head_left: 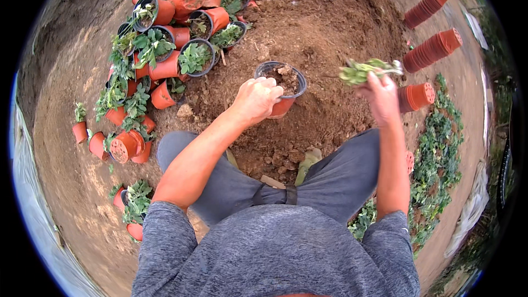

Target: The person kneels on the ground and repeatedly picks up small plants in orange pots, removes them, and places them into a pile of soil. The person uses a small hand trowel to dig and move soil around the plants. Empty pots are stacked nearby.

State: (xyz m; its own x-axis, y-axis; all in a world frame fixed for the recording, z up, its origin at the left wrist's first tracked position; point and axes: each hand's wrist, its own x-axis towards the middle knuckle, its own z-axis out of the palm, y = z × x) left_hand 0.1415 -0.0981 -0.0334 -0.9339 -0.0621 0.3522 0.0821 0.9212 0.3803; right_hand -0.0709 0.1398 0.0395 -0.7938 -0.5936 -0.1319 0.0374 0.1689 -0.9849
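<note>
Some soil point(287, 81) in pot point(281, 108), centre; left hand point(256, 100) curled on its near-left rim; right hand point(380, 98) pinches leafy plant point(360, 72), right of pot. Best, likely: keep pot steady, pinch stem lightly, leaves uncrushed. Left hand's grip partly hidden; plant blurred, root end hard to make out; soil depth unclear.

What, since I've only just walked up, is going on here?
A person is busy over loose soil. The left hand is curled at the rim of an orange pot with soil in it; whether it grips is unclear. The right hand holds a leafy plant out to the pot's right. Potted plants lie to the left; stacked pots are on the right.
</note>
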